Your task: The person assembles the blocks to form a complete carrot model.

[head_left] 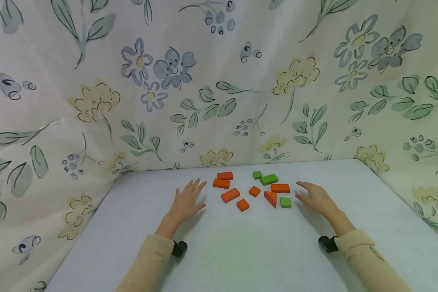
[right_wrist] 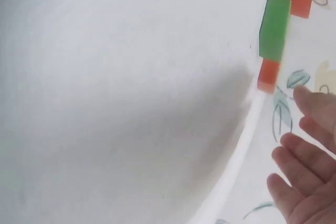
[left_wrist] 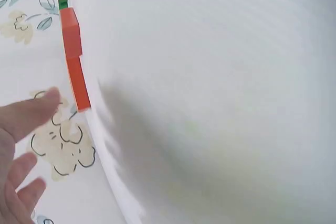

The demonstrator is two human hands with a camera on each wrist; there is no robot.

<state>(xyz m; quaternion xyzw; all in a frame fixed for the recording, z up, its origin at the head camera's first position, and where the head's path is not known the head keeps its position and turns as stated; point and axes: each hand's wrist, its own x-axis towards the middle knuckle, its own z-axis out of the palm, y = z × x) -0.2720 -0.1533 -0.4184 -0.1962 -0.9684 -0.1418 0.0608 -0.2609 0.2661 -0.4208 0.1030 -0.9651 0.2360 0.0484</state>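
Note:
Toy blocks lie loosely spread at the far middle of the table. On the left side are several orange rectangular blocks (head_left: 230, 195), with two smaller orange blocks (head_left: 243, 205) nearer the middle. An orange triangular block (head_left: 271, 199) lies beside a green square block (head_left: 286, 202). Farther back are a long green block (head_left: 269, 179) and a small green block (head_left: 257, 175). My left hand (head_left: 187, 201), fingers spread, hovers left of the orange blocks, apart from them. To the right of the group, my right hand (head_left: 318, 199) has its fingers loosely extended and holds nothing.
The blocks rest on a white table (head_left: 233, 251). Behind and beside it hangs a flower-patterned cloth (head_left: 219, 81). Black bands with small devices (head_left: 327, 244) sit on both wrists, at the ends of beige sleeves (head_left: 368, 255).

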